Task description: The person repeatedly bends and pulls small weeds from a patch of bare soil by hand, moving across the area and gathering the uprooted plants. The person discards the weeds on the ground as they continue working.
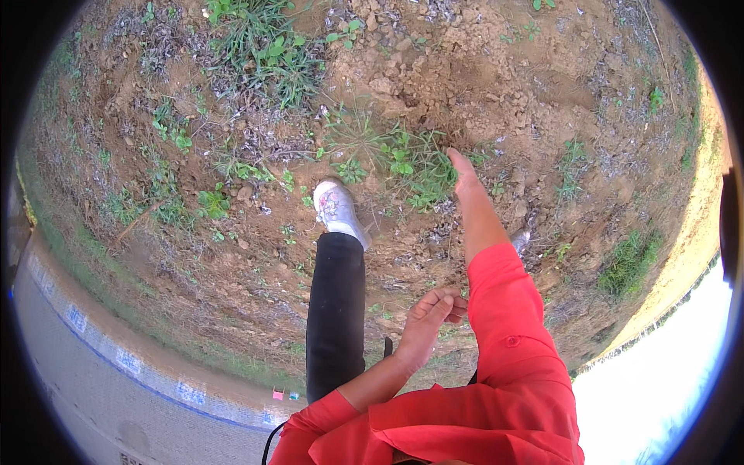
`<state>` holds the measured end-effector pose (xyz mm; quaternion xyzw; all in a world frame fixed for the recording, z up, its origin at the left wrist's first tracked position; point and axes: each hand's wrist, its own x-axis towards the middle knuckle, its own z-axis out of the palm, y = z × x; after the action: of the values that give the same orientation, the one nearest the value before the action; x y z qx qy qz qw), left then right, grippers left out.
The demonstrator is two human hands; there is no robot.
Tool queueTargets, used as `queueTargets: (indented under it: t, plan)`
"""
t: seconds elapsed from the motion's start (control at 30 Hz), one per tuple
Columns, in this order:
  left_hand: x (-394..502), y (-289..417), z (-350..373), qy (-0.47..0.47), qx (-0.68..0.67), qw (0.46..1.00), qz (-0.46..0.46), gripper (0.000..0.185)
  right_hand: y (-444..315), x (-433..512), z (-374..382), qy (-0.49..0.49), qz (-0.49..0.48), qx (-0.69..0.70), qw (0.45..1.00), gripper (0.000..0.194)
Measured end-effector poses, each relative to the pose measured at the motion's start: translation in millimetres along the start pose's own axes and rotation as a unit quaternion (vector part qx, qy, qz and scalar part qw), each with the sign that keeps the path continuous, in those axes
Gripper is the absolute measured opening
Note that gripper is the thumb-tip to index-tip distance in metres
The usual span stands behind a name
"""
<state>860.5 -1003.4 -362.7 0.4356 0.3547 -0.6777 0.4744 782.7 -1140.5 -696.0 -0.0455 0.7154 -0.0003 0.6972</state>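
Note:
My right hand (463, 174) reaches down to the right side of a clump of green weeds (427, 168) growing in brown soil. Most of its fingers are hidden among the leaves or behind the hand, so whether it grips a stem cannot be told. Nearer my body, my left hand (433, 317) is raised above the ground with the thumb against curled fingers; nothing shows in it. A patch of loosened, darker soil (447, 87) lies just beyond the weeds.
My foot in a light patterned shoe (337, 206) stands left of the weeds, and another shoe (520, 239) partly shows beside my right forearm. Grass tufts (261, 52) and small leafy plants (214, 202) dot the uneven soil. A paved strip (128, 401) curves along the lower left.

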Motion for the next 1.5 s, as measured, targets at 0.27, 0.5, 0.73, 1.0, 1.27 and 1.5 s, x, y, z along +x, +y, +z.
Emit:
queueTargets:
  t: [0.27, 0.5, 0.73, 1.0, 1.27, 1.5]
  plan:
    - [-3, 2, 6, 0.004, 0.025, 1.0, 0.002, 0.02, -26, -43, -18, 0.132, -0.154, -0.193, 0.96, 0.045]
    - [-5, 18, 4, -0.016, -0.017, 0.999, 0.022, 0.02, -100, -112, 45, 0.158, -0.322, -0.775, 0.52, 0.063]
    - [-13, 32, -15, -0.034, -0.041, 0.998, 0.042, 0.02, 22, -90, 169, -0.14, -0.456, -0.845, 0.243, 0.04]
    - [-23, 44, -24, -0.011, -0.068, 0.997, 0.037, 0.021, 24, -70, 167, -0.097, -0.481, -0.854, 0.173, 0.041]
    - [-27, 45, -29, -0.039, -0.1, 0.993, 0.054, 0.021, 26, -59, 181, 0.004, -0.38, -0.878, 0.291, 0.024]
    - [-28, 38, -15, -0.004, -0.158, 0.985, 0.073, 0.019, 20, -55, 196, 0.01, -0.199, -0.833, 0.517, 0.033]
